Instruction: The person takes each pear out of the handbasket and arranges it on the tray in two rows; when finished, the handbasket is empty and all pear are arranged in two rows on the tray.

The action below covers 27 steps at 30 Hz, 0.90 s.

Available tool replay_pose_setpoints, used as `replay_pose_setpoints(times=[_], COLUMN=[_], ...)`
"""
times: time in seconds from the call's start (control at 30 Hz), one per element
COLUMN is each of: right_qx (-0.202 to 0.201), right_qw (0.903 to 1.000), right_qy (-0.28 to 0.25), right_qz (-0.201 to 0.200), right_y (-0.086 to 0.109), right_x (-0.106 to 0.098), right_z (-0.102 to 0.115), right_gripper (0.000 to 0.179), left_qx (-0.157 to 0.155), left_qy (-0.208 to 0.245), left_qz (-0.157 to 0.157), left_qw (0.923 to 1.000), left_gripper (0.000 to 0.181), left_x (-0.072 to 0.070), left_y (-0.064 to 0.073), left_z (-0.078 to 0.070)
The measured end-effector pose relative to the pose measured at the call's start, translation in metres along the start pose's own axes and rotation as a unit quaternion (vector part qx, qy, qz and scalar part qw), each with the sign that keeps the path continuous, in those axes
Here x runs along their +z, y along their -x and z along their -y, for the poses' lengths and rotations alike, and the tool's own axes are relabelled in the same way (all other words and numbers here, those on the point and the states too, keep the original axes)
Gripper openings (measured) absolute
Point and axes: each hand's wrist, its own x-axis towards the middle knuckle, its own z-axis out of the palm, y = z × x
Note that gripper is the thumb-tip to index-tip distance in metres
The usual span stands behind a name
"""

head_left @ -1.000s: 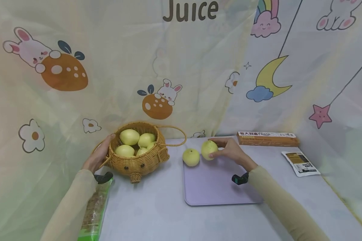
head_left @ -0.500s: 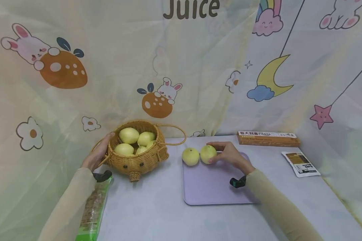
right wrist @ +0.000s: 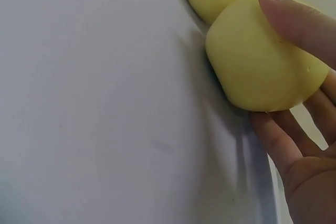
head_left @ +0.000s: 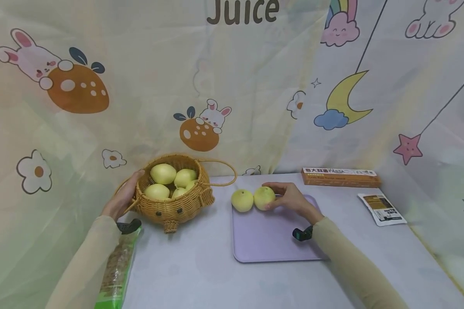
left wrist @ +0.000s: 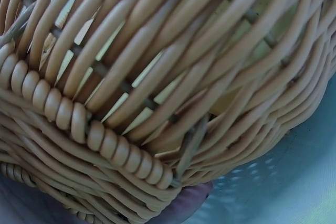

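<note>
My right hand (head_left: 290,200) holds a round yellow-green pear (head_left: 264,198) between thumb and fingers, at the far edge of a lilac tray (head_left: 270,240). A second pear (head_left: 242,200) sits close on its left; in the right wrist view the held pear (right wrist: 257,61) appears to touch it. My left hand (head_left: 123,195) grips the left side of a wicker basket (head_left: 166,212) with an animal face. Several pears (head_left: 163,174) lie inside. In the left wrist view the basket's weave (left wrist: 142,77) fills most of the picture, with a fingertip (left wrist: 184,203) below it.
An orange pasta box (head_left: 340,177) lies at the back right, with a white-and-brown pouch (head_left: 382,209) in front. A green-ended clear packet (head_left: 117,268) lies under the left forearm. A printed curtain (head_left: 255,86) hangs behind the white table (head_left: 185,266).
My right hand has lowered the pear slightly, bringing it down beside the other pear at the tray's far edge. The left hand stays on the basket.
</note>
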Motion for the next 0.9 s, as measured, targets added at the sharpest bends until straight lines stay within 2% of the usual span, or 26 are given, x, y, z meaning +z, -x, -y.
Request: replay_pose_setpoints(times=[0.13,0.47,0.9], right_qx=[-0.003,-0.02,-0.033], right_qw=[1.0,0.9994,0.9988], right_qy=[0.001,0.005,-0.001], right_qz=[0.008,0.026,0.037], right_y=[0.0004,0.0043,0.0048], right_x=[0.0003,-0.0022,-0.0027], right_z=[0.0003,0.0014,0.0026], right_gripper=[0.08,0.082,0.081], left_qx=[-0.004,0.009,-0.01], left_qy=[0.009,0.025,0.024], left_qz=[0.002,0.002,0.003], left_qw=[1.0,0.9996,0.9997], left_gripper=[0.101,0.101,0.096], left_x=[-0.0005,0.002,0.0002], left_y=[0.0015,0.0009,-0.0003], left_z=[-0.0003,0.0011,0.0006])
